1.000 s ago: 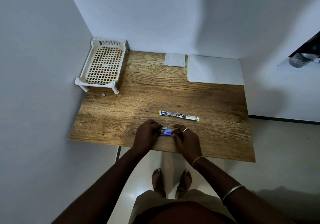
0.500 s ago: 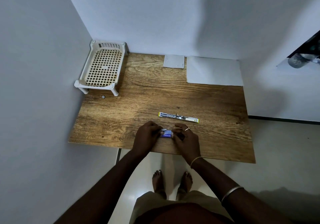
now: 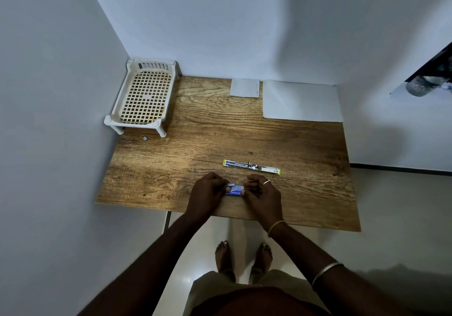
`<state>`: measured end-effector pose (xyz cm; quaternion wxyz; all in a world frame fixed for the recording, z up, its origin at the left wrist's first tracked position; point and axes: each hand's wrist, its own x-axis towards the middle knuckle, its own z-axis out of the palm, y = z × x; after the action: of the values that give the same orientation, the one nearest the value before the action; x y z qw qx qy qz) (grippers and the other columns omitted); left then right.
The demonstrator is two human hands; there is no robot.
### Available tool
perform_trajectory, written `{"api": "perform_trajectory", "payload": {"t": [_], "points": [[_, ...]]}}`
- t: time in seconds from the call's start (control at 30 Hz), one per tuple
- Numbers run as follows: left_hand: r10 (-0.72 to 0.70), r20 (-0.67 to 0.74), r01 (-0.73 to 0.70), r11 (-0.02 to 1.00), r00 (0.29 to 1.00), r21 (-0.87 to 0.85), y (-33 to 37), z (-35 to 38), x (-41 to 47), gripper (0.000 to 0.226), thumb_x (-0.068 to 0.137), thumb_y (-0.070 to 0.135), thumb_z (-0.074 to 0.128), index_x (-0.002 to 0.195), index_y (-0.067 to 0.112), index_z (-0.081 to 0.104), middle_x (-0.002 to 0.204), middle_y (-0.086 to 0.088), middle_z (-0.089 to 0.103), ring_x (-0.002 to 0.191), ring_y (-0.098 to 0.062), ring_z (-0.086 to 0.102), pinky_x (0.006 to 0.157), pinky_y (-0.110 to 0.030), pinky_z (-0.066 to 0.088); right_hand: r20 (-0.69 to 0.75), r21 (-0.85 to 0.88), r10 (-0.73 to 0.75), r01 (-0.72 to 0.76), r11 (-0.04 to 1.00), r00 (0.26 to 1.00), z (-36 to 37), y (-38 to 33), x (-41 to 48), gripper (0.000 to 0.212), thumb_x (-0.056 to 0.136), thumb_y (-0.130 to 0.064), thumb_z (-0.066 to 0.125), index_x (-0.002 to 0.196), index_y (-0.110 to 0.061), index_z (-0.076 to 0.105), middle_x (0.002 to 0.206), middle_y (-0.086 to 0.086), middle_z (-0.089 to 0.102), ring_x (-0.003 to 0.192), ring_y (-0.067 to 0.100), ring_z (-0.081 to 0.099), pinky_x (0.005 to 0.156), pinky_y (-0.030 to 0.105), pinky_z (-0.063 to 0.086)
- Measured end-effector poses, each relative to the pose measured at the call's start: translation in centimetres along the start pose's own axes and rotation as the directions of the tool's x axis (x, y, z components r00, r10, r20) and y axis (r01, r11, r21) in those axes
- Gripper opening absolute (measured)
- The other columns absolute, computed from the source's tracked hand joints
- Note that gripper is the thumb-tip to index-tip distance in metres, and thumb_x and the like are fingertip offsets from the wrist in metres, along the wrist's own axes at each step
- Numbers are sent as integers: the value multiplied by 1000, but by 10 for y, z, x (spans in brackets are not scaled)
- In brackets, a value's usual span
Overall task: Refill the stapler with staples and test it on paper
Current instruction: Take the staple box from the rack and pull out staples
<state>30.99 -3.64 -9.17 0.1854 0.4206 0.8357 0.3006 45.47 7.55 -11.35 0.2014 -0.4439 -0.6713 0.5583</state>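
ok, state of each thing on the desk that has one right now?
stapler: opened out flat, lying untouched on the table
staple box: held between both hands, one end looks opened
left hand: gripping the box
right hand: gripping the box
plastic rack: upright, nothing on it
paper sheets: flat, untouched

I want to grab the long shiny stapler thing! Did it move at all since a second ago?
No. The stapler lies opened flat in the same spot on the table, just beyond both hands, at the same angle to the wood grain.
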Motion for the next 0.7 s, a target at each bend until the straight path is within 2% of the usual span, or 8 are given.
{"api": "perform_trajectory", "payload": {"t": [0.2, 0.33, 0.47, 0.57, 0.7], "points": [[-4, 10, 4, 1000, 1000, 16, -1, 0, 1, 22, 86, 22, 75, 107, 17, 79, 102, 1, 71, 90, -12, 65, 75, -18, 42, 8, 160, 161, -160, 974, 987, -2, -5, 6, 41, 73, 6, 82, 100, -20, 65, 94, 9, 77, 92, 21, 75, 88, 40, 60], [0, 7, -1, 1000, 1000, 31, 0, 0, 0, 22, 86, 24, 76, 106, 18, 79, 101, 1, 71, 89, -12, 65, 73, -18, 41, -8, 84, 171, -170, 982, 985, 3, -12, 7, 35, 75, 8, 74, 96, -19, 66, 91, 8, 76, 91, 22, 74, 88, 39, 60], [3, -3, -3, 1000, 1000, 25, 0, 0, 0, 22, 86, 23, 76, 106, 17, 79, 101, 1, 71, 89, -13, 64, 74, -20, 43, -46, 22, 162, -161, 987, 986, 7, -16, 5, 33, 75, 7, 71, 100, -14, 68, 90, 5, 76, 89, 18, 73, 86, 34, 60], [12, -6, -12, 1000, 1000, 0, 1, -1, 0, 21, 85, 21, 76, 105, 14, 79, 100, -1, 72, 90, -15, 65, 76, -28, 49, -59, 0, 126, -126, 992, 990, 9, -17, 1, 34, 78, 9, 64, 100, -17, 66, 93, 6, 74, 90, 20, 72, 84, 39, 60], [18, -12, -18, 1000, 1000, -3, 1, -1, 0, 21, 86, 21, 76, 105, 14, 79, 100, -1, 72, 90, -15, 66, 77, -29, 50, -53, -59, 84, -87, 994, 995, 12, -15, -5, 35, 81, 9, 56, 103, -16, 67, 96, 3, 72, 91, 18, 71, 82, 38, 60]]}}
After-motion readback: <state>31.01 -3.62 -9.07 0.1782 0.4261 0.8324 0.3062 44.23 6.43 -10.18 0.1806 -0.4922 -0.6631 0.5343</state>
